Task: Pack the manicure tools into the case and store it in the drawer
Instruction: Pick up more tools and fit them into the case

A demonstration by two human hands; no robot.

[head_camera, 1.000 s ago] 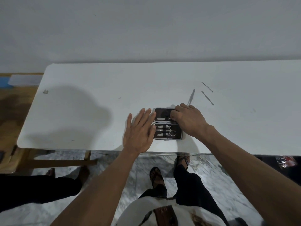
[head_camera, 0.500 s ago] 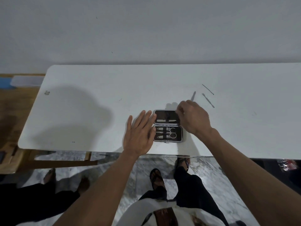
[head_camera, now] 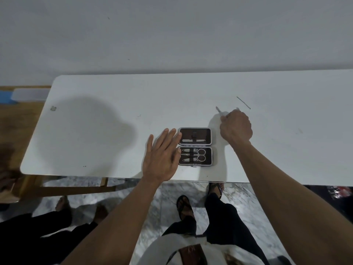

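Two hands: the left hand [head_camera: 162,155] lies flat and open beside one open case [head_camera: 195,146]; the right hand [head_camera: 236,127] pinches one thin tool [head_camera: 219,111], another thin tool [head_camera: 243,102] lying upper right on the table [head_camera: 114,111].

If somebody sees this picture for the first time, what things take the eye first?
The open manicure case near the white table's front edge, with scissors and clippers strapped in its near half. The left hand lies flat at its left side. Beyond it to the right, the right hand grips a thin metal tool.
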